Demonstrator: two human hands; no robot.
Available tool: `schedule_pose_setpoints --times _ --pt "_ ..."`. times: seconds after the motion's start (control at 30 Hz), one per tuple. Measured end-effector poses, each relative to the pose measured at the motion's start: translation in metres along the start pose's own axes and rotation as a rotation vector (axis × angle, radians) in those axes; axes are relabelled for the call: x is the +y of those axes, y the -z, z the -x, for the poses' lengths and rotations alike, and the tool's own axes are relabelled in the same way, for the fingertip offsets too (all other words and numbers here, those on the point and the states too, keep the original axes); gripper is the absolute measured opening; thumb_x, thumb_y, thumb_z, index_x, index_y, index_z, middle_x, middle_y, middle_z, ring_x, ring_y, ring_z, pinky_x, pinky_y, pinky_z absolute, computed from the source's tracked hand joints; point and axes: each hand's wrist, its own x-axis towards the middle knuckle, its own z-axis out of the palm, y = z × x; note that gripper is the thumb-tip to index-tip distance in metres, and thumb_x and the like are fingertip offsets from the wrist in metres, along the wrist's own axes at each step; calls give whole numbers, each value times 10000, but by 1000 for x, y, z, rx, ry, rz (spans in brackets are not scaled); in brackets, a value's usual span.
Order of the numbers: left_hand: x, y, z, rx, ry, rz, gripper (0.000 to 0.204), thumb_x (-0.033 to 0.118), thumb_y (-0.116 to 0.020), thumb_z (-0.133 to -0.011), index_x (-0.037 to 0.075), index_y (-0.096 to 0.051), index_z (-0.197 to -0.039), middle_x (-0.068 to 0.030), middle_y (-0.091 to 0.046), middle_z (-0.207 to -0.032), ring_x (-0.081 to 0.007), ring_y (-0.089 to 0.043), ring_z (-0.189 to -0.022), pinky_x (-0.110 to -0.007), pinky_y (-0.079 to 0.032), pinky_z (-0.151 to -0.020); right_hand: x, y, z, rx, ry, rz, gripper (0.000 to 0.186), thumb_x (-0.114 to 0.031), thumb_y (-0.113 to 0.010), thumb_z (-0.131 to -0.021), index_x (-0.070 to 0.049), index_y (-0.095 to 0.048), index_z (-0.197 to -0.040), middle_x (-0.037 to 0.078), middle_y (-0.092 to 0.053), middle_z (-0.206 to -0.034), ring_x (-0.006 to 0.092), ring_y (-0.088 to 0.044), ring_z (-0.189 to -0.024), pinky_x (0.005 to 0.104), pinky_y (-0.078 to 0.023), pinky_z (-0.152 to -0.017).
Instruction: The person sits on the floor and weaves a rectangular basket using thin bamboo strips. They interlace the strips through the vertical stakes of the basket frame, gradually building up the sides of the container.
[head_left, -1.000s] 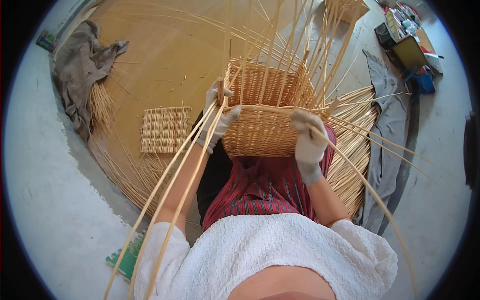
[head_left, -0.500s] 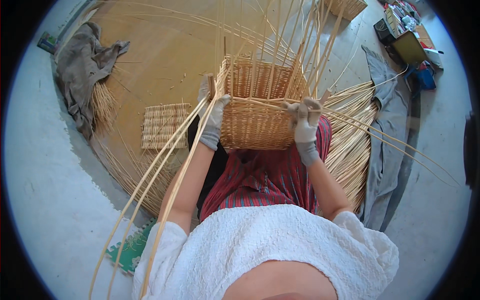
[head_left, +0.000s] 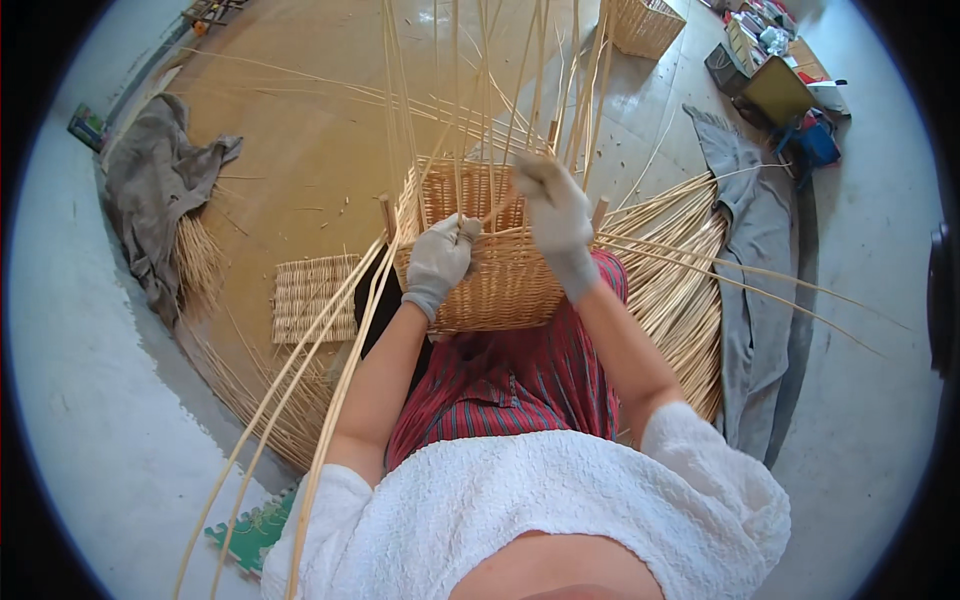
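A square wicker basket [head_left: 510,290] sits on my lap over the striped red cloth [head_left: 510,390], long upright canes rising from its walls. My left hand [head_left: 440,262], in a pale knit glove, grips the front rim left of centre, fingertips pinched at the weaving. Raised just above that rim, my gloved right hand [head_left: 558,210] is closed on a thin cane [head_left: 500,212] that slants down toward my left fingers; its fingertips are slightly blurred. Loose long canes [head_left: 330,330] trail from the basket's left corner past my left forearm; others stick out to the right.
A flat woven panel [head_left: 310,300] lies at left, near grey cloth [head_left: 150,190] over cane bundles. A large cane bundle [head_left: 670,310] lies at right beside more grey cloth [head_left: 750,340]. A second basket [head_left: 645,28] and piled boxes [head_left: 770,95] stand at the back.
My left hand has moved from the left corner toward the rim's middle. My right hand has moved from the right side inward and up. The basket sits slightly further left in view.
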Motion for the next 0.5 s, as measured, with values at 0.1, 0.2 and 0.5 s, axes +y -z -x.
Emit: schedule_pose_setpoints --times 0.1,0.2,0.5 --pt "11 -3 -6 -75 150 151 437 409 -543 -1076 -2 -687 -1036 -91 -711 -760 -171 -693 -544 -291 -548 -482 -6 -37 -54 -77 84 292 542 18 -562 -952 -110 -505 -1476 228 -659 -1301 309 -722 -996 393 -564 -831" --pt "13 10 -4 -57 184 90 341 347 -633 -1039 15 -695 -995 -80 -717 -766 -149 -688 -600 -291 -556 -521 -13 -14 -18 -168 -280 -12 515 -36 -496 -999 -68 -433 -1508 221 -710 -1157 294 -730 -839 434 -587 -773" --pt "29 6 -19 215 -77 -344 424 285 -832 -888 52 -651 -1192 -37 -676 -818 -128 -649 -710 -314 -544 -670 -26 11 85 115 -352 -734 177 -191 -458 -1117 -43 -553 -1141 106 -683 -886 202 -699 -839 377 -587 -826"
